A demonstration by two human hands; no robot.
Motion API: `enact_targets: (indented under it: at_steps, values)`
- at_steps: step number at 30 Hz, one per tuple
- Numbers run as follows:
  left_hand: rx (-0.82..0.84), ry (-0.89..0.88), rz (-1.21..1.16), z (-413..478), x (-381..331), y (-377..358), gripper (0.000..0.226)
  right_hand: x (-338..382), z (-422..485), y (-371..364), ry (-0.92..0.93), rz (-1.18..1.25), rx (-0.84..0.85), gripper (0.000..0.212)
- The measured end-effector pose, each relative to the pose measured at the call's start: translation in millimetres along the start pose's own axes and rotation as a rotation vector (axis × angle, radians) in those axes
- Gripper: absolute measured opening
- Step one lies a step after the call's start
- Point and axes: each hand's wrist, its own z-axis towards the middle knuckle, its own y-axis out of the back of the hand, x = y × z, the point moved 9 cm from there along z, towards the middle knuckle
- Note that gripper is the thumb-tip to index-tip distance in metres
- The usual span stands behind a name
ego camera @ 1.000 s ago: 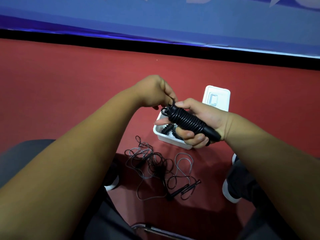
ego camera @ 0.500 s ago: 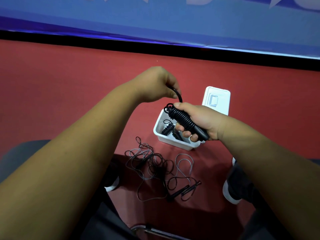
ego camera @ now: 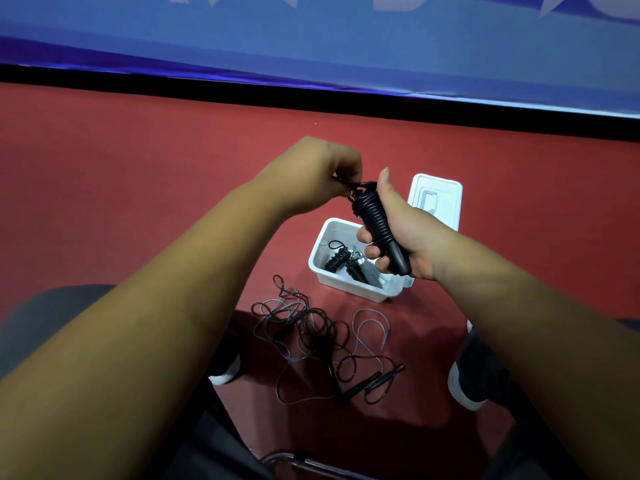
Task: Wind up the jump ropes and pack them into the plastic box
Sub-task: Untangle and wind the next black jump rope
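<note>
The person sat with both forearms held out over the red floor point(ego camera: 138, 188). The right hand point(ego camera: 405, 230) was curled tight round a wound jump rope point(ego camera: 375, 220), black cord coiled closely about its handles, the thumb standing straight up beside the top of the bundle. The left hand point(ego camera: 318, 174) was closed as well, its fingertips pinching the free end of the cord point(ego camera: 350, 187) right at the top of the coil (how the end was threaded I could not make out). Both hands hung in the air above the white plastic box point(ego camera: 318, 251), which sat open on the floor. Inside lay other wound ropes point(ego camera: 336, 259), one black and one paler. The box's lid point(ego camera: 448, 202) lay just behind it, partly hidden by the right hand. Nearer the person, a tangle of loose ropes point(ego camera: 304, 330) sprawled on the floor between the two shoes point(ego camera: 225, 370), with black handles point(ego camera: 367, 384) at its near edge. A blue banner point(ego camera: 311, 46) ran along the far side.
</note>
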Motion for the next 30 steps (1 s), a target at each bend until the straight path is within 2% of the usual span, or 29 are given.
enact_targets:
  at_steps: [3, 8, 10, 12, 16, 21, 25, 30]
  values:
    - [0.028, 0.016, -0.082, -3, -3, -4, 0.021, 2, 1, 1, 0.012, 0.032, -0.019, 0.078]
    - [0.063, 0.289, -0.651, -8, 9, -14, 0.04, 7, 4, 17, 0.06, 0.069, -0.108, 0.068]
    - [0.0, 0.437, -0.912, -10, 19, -21, 0.037, 9, 3, 21, 0.084, 0.067, -0.148, 0.067]
    - [-0.13, 0.595, -1.132, -14, 32, -30, 0.027, 11, 2, 22, 0.108, 0.045, -0.168, 0.066]
    - [-0.295, 0.814, -1.437, -26, 47, -50, 0.015, 15, 4, 15, 0.147, 0.027, -0.145, 0.065]
    - [-0.314, 0.843, -1.194, -33, 56, -49, 0.019, 20, 2, 14, 0.185, -0.025, -0.188, 0.06]
    - [-0.347, 0.697, -1.115, -22, 47, -42, 0.017, 20, 2, 18, 0.193, -0.082, -0.227, 0.054]
    - [-0.351, 0.593, -1.129, -14, 38, -40, 0.022, 18, 4, 25, 0.169, 0.002, -0.255, 0.053]
